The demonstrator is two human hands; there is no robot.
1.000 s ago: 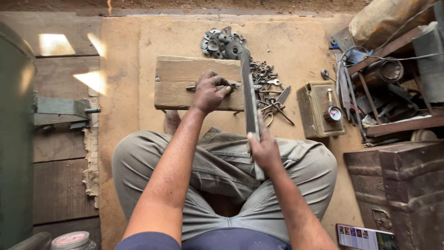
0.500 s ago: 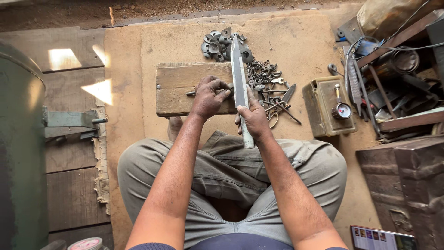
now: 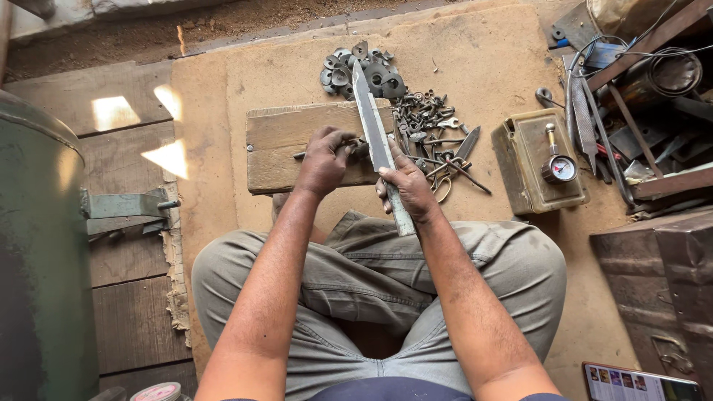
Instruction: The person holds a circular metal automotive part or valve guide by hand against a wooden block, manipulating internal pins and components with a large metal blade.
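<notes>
Head view: I see the long blade (image 3: 373, 126) lying across the wooden block's (image 3: 282, 145) right end, tip toward the far edge and washers (image 3: 364, 73). Right hand (image 3: 407, 186) clasps its near end; left hand (image 3: 324, 160) pinches a thin rod (image 3: 304, 154) just beside it.

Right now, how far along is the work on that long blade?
The long blade already has its pointed shape. In hand: the right hand grips it over the wooden block, while the left hand holds a thin metal tool against it. Left: the lower end looks bare, with no handle fitted.
</notes>
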